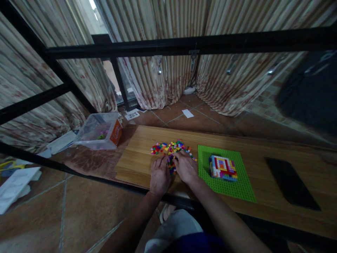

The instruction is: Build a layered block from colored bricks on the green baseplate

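Observation:
Loose small building bricks [176, 146] in many colours lie in a spread pile on the wooden tabletop. At the near side of the pile is my left hand [160, 175], its fingers bent and close together. My right hand [186, 167] reaches into the pile from the right, with curled fingers close to the left hand. Whatever the fingertips hold is hidden or too small to name. To the right, a block built of multicoloured bricks [223, 168], with a red pattern on top, stands on a green studded baseplate [242, 188].
A clear plastic box [89, 135] with an orange label and a few bricks stands left of the board. A flat black object [292, 182] lies at the right. Dark metal bars [168, 47] cross in front of striped curtains [168, 80]. White paper [187, 113] lies on the tiles.

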Demonstrator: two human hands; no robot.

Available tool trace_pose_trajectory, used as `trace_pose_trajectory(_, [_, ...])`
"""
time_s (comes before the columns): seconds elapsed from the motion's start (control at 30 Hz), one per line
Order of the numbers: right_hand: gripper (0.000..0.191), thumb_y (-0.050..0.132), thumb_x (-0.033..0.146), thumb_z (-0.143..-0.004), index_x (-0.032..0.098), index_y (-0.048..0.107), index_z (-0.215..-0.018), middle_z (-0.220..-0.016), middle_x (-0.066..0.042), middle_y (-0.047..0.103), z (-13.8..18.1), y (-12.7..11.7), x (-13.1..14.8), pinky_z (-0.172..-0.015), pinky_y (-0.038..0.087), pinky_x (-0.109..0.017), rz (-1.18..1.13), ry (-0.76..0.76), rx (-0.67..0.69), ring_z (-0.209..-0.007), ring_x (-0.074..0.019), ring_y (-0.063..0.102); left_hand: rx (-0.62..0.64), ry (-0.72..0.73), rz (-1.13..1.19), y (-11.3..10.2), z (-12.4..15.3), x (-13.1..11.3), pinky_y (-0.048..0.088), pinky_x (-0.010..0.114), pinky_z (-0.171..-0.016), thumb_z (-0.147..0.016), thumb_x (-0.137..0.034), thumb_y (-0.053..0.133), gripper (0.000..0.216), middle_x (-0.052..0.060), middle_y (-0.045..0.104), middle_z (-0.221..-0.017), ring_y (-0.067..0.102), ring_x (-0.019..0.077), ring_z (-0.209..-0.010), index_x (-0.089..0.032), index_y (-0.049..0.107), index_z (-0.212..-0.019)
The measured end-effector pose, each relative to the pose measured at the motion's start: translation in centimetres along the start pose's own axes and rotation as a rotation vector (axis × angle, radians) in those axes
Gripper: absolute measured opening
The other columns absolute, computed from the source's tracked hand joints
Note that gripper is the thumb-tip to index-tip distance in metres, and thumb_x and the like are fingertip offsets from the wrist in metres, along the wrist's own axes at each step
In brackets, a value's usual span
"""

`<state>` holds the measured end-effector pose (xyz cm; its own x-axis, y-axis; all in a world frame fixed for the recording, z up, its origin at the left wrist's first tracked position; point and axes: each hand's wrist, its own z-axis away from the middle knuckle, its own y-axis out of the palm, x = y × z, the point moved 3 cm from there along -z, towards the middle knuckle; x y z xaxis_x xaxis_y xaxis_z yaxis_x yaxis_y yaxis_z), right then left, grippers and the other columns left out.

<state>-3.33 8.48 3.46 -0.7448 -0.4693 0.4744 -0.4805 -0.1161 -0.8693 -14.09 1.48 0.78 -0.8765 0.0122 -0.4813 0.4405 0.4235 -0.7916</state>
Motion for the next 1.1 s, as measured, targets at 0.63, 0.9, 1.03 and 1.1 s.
trace_pose_trajectory(0.63, [0.037, 0.087, 0.038, -0.054, 0.018, 0.071, -0.082, -0.064, 0.003, 0.065, 5.5, -0.9, -2.7, -0.056, 0.046, -0.02, -1.628, 0.656, -0.208, -0.059, -0.0081, 0.057, -0.137, 0.082, 0.133, -1.8, 0.3, -1.2, 0.04, 0.044, -0.1, -0.09, -0.027, 0.049, 0.036, 0.013, 0.059, -0.126, 0.053, 0.0259, -0.117, -0.019, 0.057, -0.125])
trace_pose_trajectory(0.9, [0.029, 0.087, 0.032, -0.056, 0.019, 0.073, -0.078, -0.06, 0.004, 0.061, 7.0, -1.8, -1.1, -0.051, 0.04, -0.016, -1.811, 0.634, -0.134, -0.053, -0.0045, 0.049, 0.131, -0.022, 0.582, -2.5, 0.0, -5.5, 0.045, 0.036, -0.098, -0.091, -0.033, 0.051, 0.039, 0.009, 0.062, -0.123, 0.058, 0.0207, -0.113, -0.022, 0.053, -0.128])
trace_pose_trajectory(1.03, [0.03, 0.086, 0.036, -0.057, 0.02, 0.074, -0.079, -0.062, 0.003, 0.062, 7.3, -2.3, -0.6, -0.051, 0.039, -0.018, -1.695, 0.565, -0.156, -0.054, -0.0054, 0.049, 0.184, -0.163, 0.834, -2.0, -0.1, -6.1, 0.051, 0.03, -0.085, -0.089, -0.035, 0.054, 0.029, 0.006, 0.068, -0.104, 0.065, 0.0172, -0.094, -0.021, 0.062, -0.113])
trace_pose_trajectory(1.1, [0.031, 0.086, 0.038, -0.056, 0.02, 0.074, -0.078, -0.064, 0.002, 0.064, 7.3, -2.5, -0.7, -0.052, 0.039, -0.02, -1.632, 0.551, -0.187, -0.055, -0.0065, 0.05, 0.194, -0.218, 0.94, -1.9, -0.2, -6.3, 0.052, 0.027, -0.078, -0.087, -0.035, 0.057, 0.025, 0.004, 0.07, -0.097, 0.065, 0.0158, -0.085, -0.02, 0.064, -0.106])
